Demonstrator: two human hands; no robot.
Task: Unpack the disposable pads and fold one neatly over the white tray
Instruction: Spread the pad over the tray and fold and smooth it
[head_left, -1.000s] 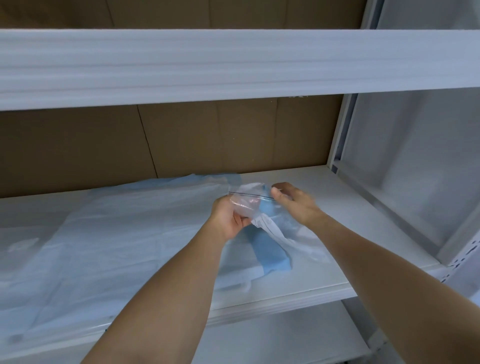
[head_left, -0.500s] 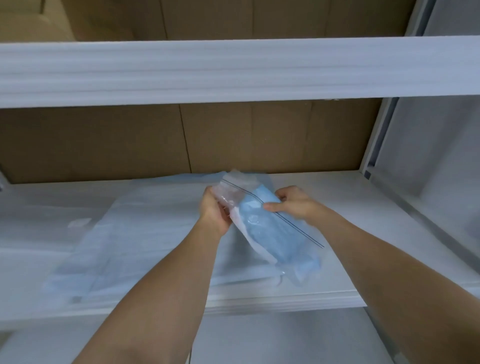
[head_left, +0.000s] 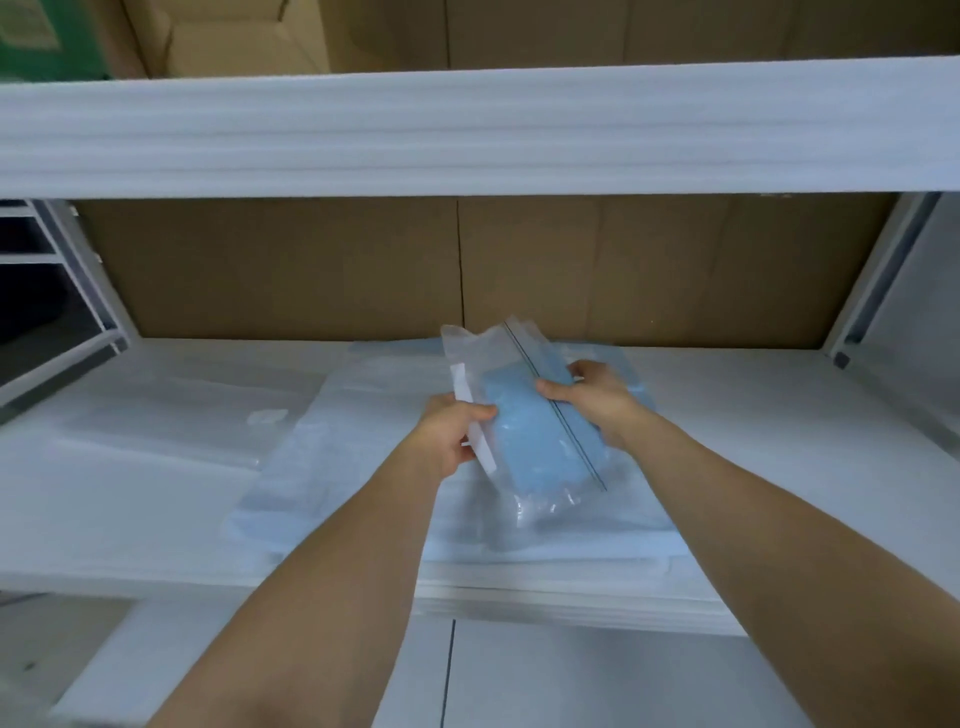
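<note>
Crinkly clear zip bag (head_left: 524, 415) of folded blue pads (head_left: 540, 447), above shelf (head_left: 156, 467); left hand (head_left: 449, 434) grip pinching bag's left edge, right hand (head_left: 597, 397) pinching zip side

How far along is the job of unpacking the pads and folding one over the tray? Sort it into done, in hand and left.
Done: one pale sheet already lies spread flat on the shelf.
In hand: the left hand and right hand grip a clear bag with blue pads inside; whether its zip strip is open cannot be told.
Left: taking the pads out and folding one. No separate tray is clearly visible.
</note>
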